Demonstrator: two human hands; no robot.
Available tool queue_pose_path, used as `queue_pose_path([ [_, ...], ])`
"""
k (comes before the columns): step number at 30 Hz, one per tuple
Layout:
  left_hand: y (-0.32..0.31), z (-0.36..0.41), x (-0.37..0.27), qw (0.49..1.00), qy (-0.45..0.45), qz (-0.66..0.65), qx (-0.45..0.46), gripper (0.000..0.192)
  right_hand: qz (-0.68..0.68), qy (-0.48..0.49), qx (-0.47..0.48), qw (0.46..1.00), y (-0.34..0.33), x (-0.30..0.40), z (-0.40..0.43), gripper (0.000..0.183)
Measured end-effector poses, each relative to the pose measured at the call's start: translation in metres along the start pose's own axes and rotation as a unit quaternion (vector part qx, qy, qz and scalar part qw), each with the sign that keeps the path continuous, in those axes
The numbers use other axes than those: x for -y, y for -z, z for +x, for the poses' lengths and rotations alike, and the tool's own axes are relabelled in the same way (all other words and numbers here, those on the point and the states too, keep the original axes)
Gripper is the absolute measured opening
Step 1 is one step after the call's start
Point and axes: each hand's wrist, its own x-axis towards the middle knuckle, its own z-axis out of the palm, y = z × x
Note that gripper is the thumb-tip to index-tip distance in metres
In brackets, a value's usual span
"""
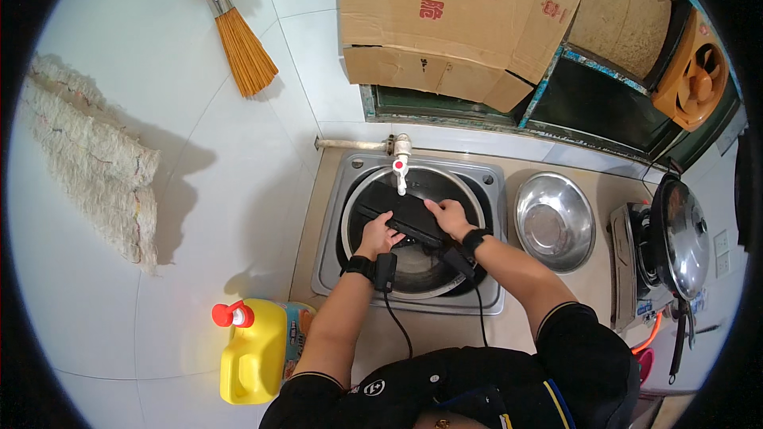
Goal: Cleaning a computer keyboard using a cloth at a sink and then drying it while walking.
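Note:
Both hands hold a black rectangular object over a round metal basin set in a steel sink. Its exact kind cannot be told; a long groove runs along its near side. My left hand grips the near left edge, thumb on top and fingers partly spread beneath. At the right end, my right hand has its thumb on the upper face, with its other fingers mostly hidden. The spout of a white tap with a red dot hangs just above the object. Black bands with cabled modules are strapped to both wrists.
Right of the sink stands a metal bowl, then a gas stove bearing a lidded pan. A yellow jug with a red pump is at left. A brush and pale cloth hang on the tiled wall.

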Motion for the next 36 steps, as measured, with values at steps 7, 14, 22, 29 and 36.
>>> queue_pose_path([
  [7,-0.015,0.003,-0.009,0.976,-0.092,0.184,-0.071,0.034,0.122,-0.063,-0.008,0.99,0.048,-0.03,-0.035,0.047],
  [14,-0.047,-0.008,-0.002,0.881,-0.157,0.445,0.003,0.026,0.133,-0.074,-0.048,0.987,0.066,-0.023,-0.061,0.034],
  [22,-0.074,-0.011,-0.031,0.728,-0.487,0.476,-0.08,0.035,0.092,0.018,-0.121,0.988,0.069,-0.016,-0.07,0.034],
  [29,-0.064,-0.007,-0.048,0.646,-0.5,0.576,-0.032,0.031,0.046,0.064,-0.125,0.989,0.083,0.0,-0.09,0.035],
  [36,-0.06,-0.004,-0.038,0.752,-0.371,0.545,-0.014,0.041,0.035,0.109,-0.127,0.985,0.095,0.013,-0.109,0.03],
])
